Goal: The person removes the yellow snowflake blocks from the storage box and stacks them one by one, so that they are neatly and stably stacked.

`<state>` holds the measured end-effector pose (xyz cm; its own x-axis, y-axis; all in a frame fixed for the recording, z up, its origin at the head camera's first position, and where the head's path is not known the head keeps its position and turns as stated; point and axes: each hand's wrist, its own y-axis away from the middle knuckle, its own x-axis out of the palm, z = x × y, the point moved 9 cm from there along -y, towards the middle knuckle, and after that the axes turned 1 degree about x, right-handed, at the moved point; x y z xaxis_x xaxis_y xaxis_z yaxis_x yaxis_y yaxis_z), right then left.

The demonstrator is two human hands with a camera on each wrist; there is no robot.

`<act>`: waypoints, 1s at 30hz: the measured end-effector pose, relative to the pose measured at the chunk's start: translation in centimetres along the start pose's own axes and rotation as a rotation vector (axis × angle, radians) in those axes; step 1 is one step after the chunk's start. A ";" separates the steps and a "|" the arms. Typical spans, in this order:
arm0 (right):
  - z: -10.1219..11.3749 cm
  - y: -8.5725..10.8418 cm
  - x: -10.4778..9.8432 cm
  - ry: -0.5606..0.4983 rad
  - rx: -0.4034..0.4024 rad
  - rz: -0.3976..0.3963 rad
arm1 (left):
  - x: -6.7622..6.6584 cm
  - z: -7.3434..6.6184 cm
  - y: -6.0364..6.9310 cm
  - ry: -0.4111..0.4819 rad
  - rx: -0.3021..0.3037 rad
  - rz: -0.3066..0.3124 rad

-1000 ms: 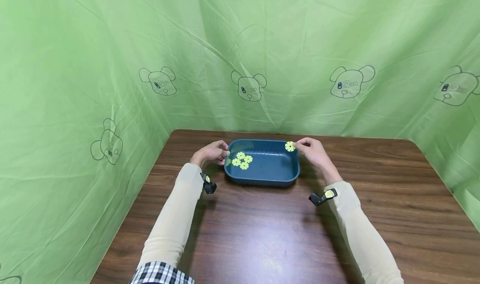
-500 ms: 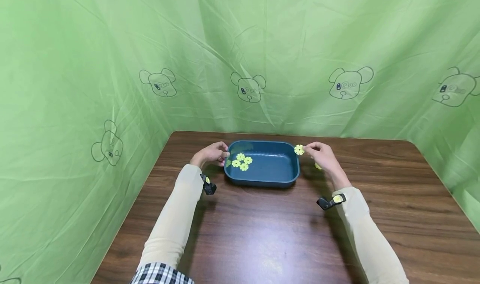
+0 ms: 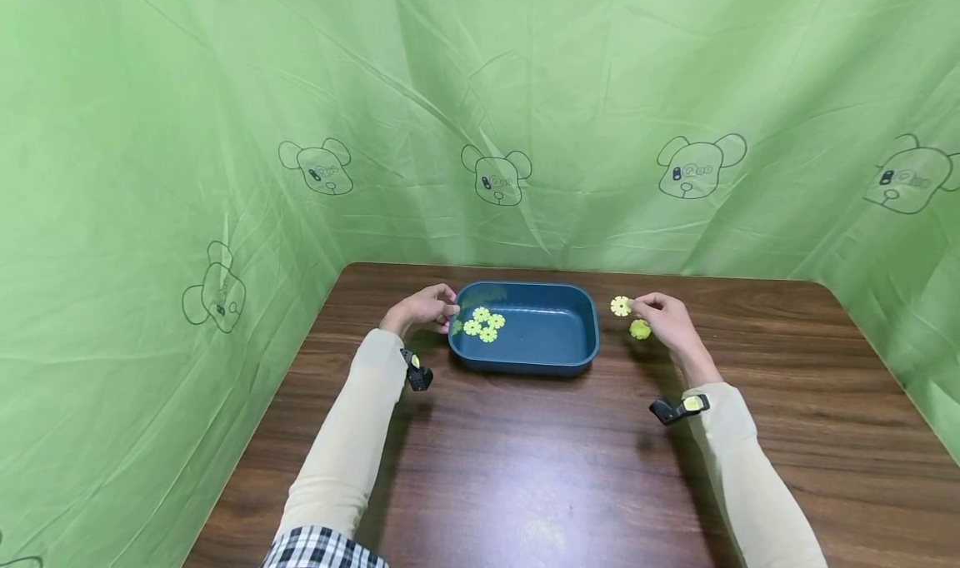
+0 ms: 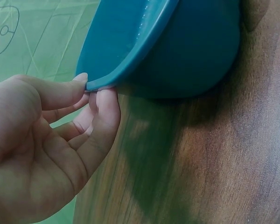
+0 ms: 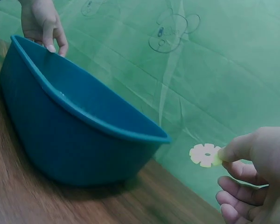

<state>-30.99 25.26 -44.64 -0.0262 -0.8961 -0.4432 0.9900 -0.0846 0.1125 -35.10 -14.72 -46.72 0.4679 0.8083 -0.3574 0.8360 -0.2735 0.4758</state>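
A blue bin (image 3: 525, 363) stands on the table, several yellow-green flower-shaped discs (image 3: 488, 333) lying in its left part. My left hand (image 3: 423, 307) pinches the bin's left rim between thumb and fingers; the left wrist view shows this hand (image 4: 51, 140) at the rim (image 4: 126, 70) closely. To the right of the bin, my right hand (image 3: 667, 325) pinches one flower disc (image 3: 620, 306) by its edge, raised above the table. That disc (image 5: 205, 155) is also plain in the right wrist view, held by thumb and forefinger. Just below it another yellow-green piece (image 3: 640, 329) rests on the table.
The brown wooden table (image 3: 487, 451) reaches back to a green curtain (image 3: 585, 85) printed with bear heads, which also hangs along the left side. Dark wrist cameras (image 3: 417, 370) are strapped over pale sleeves (image 3: 352, 426).
My right hand has moved right with its disc, from over the bin's back right corner to beside the bin. The piece on the table has come into sight. My left hand has stayed put.
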 end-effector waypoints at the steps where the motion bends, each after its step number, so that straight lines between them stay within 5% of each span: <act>1: -0.3 0.0 -0.2 0.004 0.005 -0.005 | 0.0 0.0 0.0 0.002 0.000 0.000; 11: -2.8 -0.1 -1.6 -0.002 0.071 -0.017 | 0.0 0.2 -0.2 0.022 0.000 -0.001; 30: -6.2 -0.8 -2.0 0.198 0.141 -0.039 | -0.1 0.1 -0.3 -0.002 0.002 0.000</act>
<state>-30.84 29.84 -49.34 -0.0228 -0.7893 -0.6136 0.9592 -0.1902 0.2091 -35.35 -14.80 -46.90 0.4688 0.8071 -0.3590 0.8363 -0.2747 0.4745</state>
